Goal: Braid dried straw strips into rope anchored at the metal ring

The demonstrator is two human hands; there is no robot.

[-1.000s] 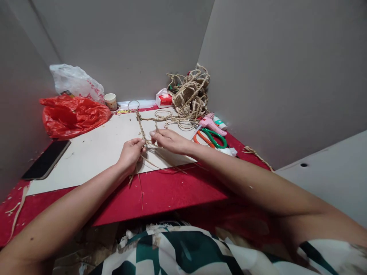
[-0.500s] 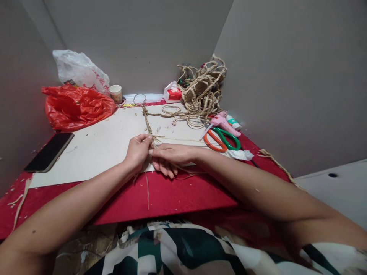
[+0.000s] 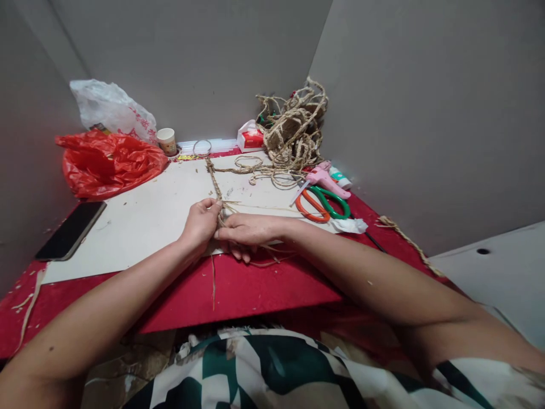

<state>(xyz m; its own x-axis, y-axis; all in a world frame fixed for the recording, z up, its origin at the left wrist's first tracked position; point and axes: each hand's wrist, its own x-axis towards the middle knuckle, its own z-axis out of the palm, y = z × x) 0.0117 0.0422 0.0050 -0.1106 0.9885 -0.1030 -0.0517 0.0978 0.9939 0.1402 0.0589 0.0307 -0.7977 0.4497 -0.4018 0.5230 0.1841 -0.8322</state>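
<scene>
A braided straw cord [image 3: 214, 180] runs down the white board [image 3: 149, 210] toward me. Its near end is pinched between the thumb and fingers of my left hand [image 3: 201, 222]. Just right of it, my right hand [image 3: 244, 232] holds loose straw strands below the braid, thumb against its curled fingers. Several thin strands fan out to the right above my right hand, and others hang over the red cloth [image 3: 264, 289]. The fingertips of my right hand are partly hidden underneath.
Orange-and-green-handled scissors [image 3: 327, 203], a pink glue gun [image 3: 324, 180] and a rope heap [image 3: 293, 133] lie right. A phone [image 3: 71, 230], red bag [image 3: 110, 162] and paper cup [image 3: 167, 141] are left. A tissue pack [image 3: 251, 138] stands at the back.
The whole view has shifted slightly. My right hand's fingers have curled in from a more spread pose, beside the strands. My left hand keeps its pinch on the braid.
</scene>
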